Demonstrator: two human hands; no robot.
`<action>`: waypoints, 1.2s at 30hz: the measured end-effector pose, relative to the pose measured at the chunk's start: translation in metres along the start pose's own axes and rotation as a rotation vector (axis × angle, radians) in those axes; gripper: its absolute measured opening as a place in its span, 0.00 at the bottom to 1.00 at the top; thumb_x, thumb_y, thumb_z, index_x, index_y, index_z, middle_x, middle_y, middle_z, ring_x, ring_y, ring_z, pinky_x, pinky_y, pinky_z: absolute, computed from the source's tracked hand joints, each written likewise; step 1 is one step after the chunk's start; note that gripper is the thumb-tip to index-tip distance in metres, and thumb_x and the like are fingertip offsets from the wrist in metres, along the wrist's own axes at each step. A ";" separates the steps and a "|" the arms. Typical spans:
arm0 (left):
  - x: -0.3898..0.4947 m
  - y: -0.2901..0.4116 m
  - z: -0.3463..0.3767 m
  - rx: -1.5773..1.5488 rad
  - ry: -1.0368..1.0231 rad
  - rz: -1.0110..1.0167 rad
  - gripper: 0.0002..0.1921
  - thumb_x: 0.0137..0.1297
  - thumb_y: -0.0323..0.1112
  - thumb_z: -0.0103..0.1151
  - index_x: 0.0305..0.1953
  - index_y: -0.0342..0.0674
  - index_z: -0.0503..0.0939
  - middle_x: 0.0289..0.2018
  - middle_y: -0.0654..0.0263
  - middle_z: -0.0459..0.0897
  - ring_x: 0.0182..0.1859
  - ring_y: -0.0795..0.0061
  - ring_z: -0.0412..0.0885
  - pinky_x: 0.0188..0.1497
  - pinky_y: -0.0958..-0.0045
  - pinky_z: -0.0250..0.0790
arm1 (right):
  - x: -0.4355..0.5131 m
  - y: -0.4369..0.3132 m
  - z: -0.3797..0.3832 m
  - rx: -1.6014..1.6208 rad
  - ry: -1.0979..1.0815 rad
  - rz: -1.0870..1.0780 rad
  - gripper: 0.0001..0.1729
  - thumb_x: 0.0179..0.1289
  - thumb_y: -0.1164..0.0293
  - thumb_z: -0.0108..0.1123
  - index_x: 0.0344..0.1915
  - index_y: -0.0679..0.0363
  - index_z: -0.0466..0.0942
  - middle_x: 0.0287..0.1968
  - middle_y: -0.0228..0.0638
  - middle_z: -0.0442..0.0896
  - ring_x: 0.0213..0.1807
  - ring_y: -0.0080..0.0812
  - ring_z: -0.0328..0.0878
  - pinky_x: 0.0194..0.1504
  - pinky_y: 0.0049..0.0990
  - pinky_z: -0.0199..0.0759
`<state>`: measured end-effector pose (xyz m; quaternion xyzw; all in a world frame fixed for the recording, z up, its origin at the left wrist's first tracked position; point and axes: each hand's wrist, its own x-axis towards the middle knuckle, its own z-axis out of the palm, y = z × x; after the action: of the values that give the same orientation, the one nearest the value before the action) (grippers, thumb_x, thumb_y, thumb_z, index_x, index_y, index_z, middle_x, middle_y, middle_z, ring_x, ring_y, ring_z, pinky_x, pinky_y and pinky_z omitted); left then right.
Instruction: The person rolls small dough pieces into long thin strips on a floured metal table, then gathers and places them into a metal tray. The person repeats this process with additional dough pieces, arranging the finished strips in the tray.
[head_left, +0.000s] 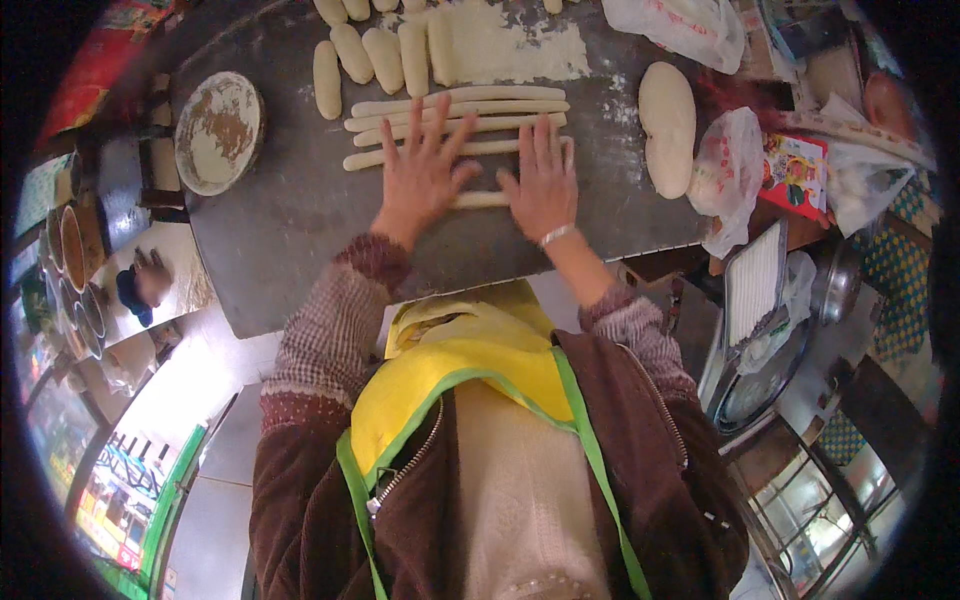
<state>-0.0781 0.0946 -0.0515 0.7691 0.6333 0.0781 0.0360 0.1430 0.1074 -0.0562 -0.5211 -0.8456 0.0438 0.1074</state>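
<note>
Several long dough ropes (459, 94) lie side by side across the dark tabletop (300, 240). My left hand (424, 169) is spread flat, its fingers reaching over the left half of the ropes. Over their right ends lies my right hand (545, 176), palm down with the thumb apart and a bracelet at the wrist. A nearer, separate dough rope (482, 199) shows between the two hands; its ends are hidden beneath them. Neither hand grips anything, and whether the palms press on the dough cannot be told.
Short dough pieces (384, 58) and a floury patch (510, 45) lie beyond the ropes. A floury round pan (217, 135) sits left; a large dough lump (667, 129) and plastic bag (724, 169) sit right. A person (144, 285) is farther left.
</note>
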 end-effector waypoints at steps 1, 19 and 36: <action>-0.001 -0.003 0.003 0.152 0.076 -0.040 0.42 0.73 0.66 0.55 0.85 0.64 0.59 0.87 0.64 0.54 0.88 0.47 0.44 0.83 0.24 0.32 | 0.004 0.003 0.003 0.031 -0.038 -0.065 0.42 0.71 0.56 0.66 0.78 0.65 0.68 0.82 0.50 0.67 0.84 0.54 0.59 0.81 0.58 0.55; -0.073 0.006 -0.013 -0.164 -0.200 0.090 0.48 0.72 0.69 0.54 0.84 0.45 0.59 0.87 0.57 0.52 0.88 0.55 0.48 0.84 0.30 0.39 | -0.045 -0.014 -0.032 0.164 -0.429 -0.360 0.45 0.66 0.56 0.69 0.80 0.58 0.67 0.82 0.43 0.66 0.83 0.49 0.62 0.80 0.57 0.57; -0.083 0.046 -0.019 -0.228 -0.468 0.062 0.33 0.76 0.57 0.59 0.80 0.69 0.69 0.86 0.58 0.55 0.84 0.32 0.50 0.77 0.13 0.40 | -0.086 0.000 -0.036 0.220 -0.562 -0.087 0.52 0.62 0.61 0.75 0.79 0.71 0.62 0.84 0.61 0.58 0.85 0.59 0.56 0.82 0.54 0.55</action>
<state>-0.0522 0.0031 -0.0322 0.7763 0.5708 -0.0299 0.2657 0.1885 0.0293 -0.0325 -0.4370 -0.8539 0.2729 -0.0729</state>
